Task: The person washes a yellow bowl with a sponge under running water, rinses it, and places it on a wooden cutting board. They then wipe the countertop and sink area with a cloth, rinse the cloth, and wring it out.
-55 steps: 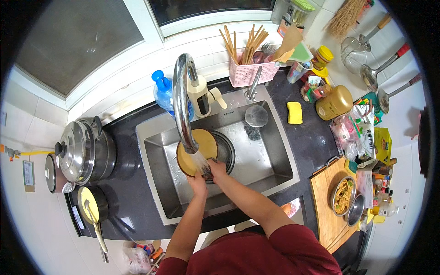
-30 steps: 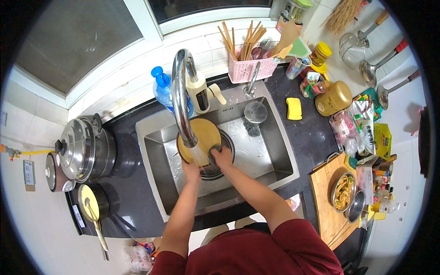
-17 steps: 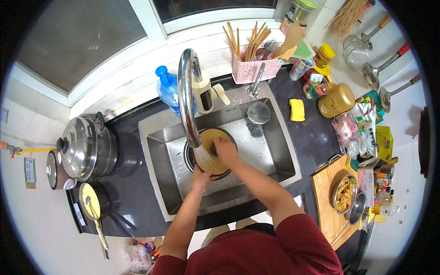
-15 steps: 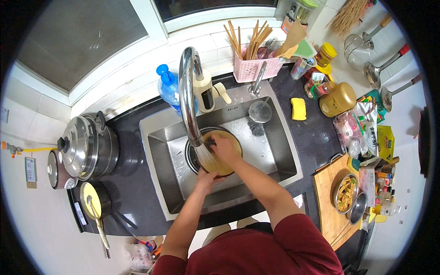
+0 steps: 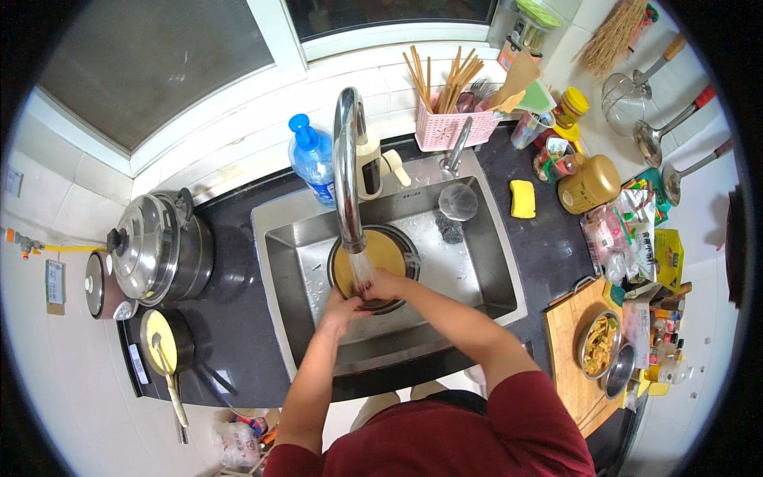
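In the sink point(image 5: 445, 334), a round, yellowish-brown dish point(image 5: 385, 253) sits inside a dark round rim point(image 5: 414, 238) that looks like a pan. Water streams from the tall chrome faucet point(image 5: 348, 159) onto its near side. My left hand point(image 5: 343, 312) grips the near edge of the dish, fingers partly hidden beneath it. Beside it, my right hand point(image 5: 385, 286) is at the near edge under the stream; splashing water blurs its fingertips. A clear round cup point(image 5: 458, 202) and a dark scrubbing pad point(image 5: 450, 229) lie in the sink's far right corner.
Left on the counter stand a steel steamer pot point(image 5: 151, 246) and a small saucepan point(image 5: 168, 338) with its handle over the edge. Behind the sink are a blue pump bottle point(image 5: 311, 159) and pink utensil basket point(image 5: 449, 131). A yellow sponge point(image 5: 522, 199) and cutting board point(image 5: 566, 342) lie right.
My right hand has drawn back from the middle of the dish to its near edge, beside my left hand. The whole view has shifted slightly.
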Tool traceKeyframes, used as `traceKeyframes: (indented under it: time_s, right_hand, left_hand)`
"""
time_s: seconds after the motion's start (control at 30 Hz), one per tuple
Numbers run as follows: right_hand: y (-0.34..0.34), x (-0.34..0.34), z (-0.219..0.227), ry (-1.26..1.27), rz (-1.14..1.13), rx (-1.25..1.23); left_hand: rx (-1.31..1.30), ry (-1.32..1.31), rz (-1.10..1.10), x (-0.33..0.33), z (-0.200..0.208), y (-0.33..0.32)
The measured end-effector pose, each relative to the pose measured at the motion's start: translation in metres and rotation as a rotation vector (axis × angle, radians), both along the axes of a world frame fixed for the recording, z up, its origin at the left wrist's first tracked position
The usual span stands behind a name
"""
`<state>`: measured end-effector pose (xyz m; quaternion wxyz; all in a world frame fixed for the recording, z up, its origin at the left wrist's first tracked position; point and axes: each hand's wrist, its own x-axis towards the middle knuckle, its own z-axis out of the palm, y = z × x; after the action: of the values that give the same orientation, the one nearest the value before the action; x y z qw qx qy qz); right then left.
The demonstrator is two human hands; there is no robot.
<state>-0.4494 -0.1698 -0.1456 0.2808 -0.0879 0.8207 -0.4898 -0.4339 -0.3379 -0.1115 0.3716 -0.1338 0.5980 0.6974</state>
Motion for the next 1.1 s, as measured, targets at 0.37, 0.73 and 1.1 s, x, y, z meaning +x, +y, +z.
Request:
traceKeyframes:
  time_s: [0.37,0.73,1.1]
  right_hand:
    - [0.007,-0.002,-0.002,0.159,0.02,-0.005]
    - [0.063,-0.029,0.054,0.577,-0.237,0.234]
    - [0.062,-0.036,0.031,0.506,-0.392,0.1]
  left_hand:
    - [-0.028,-0.019,0.035,-0.004,-0.008,0.005]
    - [-1.068,0.721,-0.547,-0.023,0.015,0.0]
    - [-0.553,0.377,-0.296,-0.036,0.037,-0.002]
